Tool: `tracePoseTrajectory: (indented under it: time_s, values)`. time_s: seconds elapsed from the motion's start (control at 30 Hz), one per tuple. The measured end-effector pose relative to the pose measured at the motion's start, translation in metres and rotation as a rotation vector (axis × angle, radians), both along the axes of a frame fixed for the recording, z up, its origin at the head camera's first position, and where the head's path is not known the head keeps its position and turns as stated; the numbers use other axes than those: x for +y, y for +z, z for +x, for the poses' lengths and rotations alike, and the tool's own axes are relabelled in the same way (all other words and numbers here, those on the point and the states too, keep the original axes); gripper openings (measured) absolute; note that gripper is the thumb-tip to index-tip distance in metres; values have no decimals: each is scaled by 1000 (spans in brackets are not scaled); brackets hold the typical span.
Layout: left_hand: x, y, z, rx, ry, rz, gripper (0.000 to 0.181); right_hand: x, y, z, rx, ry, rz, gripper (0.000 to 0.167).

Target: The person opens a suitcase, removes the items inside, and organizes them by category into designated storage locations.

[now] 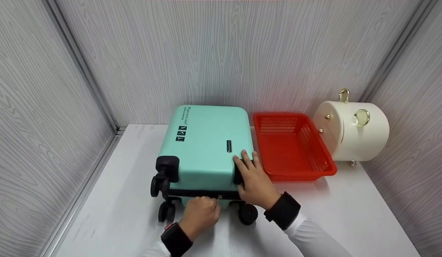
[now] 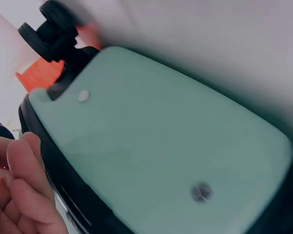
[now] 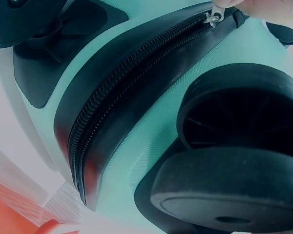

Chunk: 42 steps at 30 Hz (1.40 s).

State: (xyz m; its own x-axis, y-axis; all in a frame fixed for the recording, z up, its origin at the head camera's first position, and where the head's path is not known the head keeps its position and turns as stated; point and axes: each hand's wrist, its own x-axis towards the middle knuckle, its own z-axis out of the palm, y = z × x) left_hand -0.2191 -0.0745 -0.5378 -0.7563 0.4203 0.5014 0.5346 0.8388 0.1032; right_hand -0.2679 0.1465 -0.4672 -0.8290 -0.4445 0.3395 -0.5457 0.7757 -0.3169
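Left grip (image 1: pixel 201 215) pinches the zipper pull (image 3: pixel 218 11) on the near, wheeled end of a mint suitcase (image 1: pixel 208 142), which lies flat on the worktop (image 1: pixel 114 200) just beyond. Right grip (image 1: pixel 257 185), fingers spread, rests on its black corner guard; red basket (image 1: pixel 301 175) just right of that grip, cream canister (image 1: pixel 369 135) farther right.

2 hands (image 1: pixel 200 216) (image 1: pixel 256 186), 1 suitcs. (image 1: pixel 206 142), 1 bskt. (image 1: pixel 296 174)
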Motion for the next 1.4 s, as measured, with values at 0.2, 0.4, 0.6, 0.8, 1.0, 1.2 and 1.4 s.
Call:
tracePoseTrajectory:
  time_s: [0.2,0.4,0.6,0.8,1.0,1.2,1.4]
  values:
    - [-26,-2,5,89,76,53,58,0,2,1,-49,1,-23,79]
    - [-57,-4,10,88,177,132,58,3,5,0,-81,-4,-20,80]
    - [-87,-8,11,109,284,146,50,6,5,0,-88,-6,-41,80]
    - [-110,-11,15,43,338,232,45,5,3,0,-77,4,-50,80]
    - [-129,-7,13,-59,390,326,50,3,1,1,-77,16,-57,81]
    - [-148,-2,1,-129,439,365,34,2,0,0,-50,38,-62,78]
    - [-165,3,-25,-237,427,405,27,3,-1,1,-35,27,-72,78]
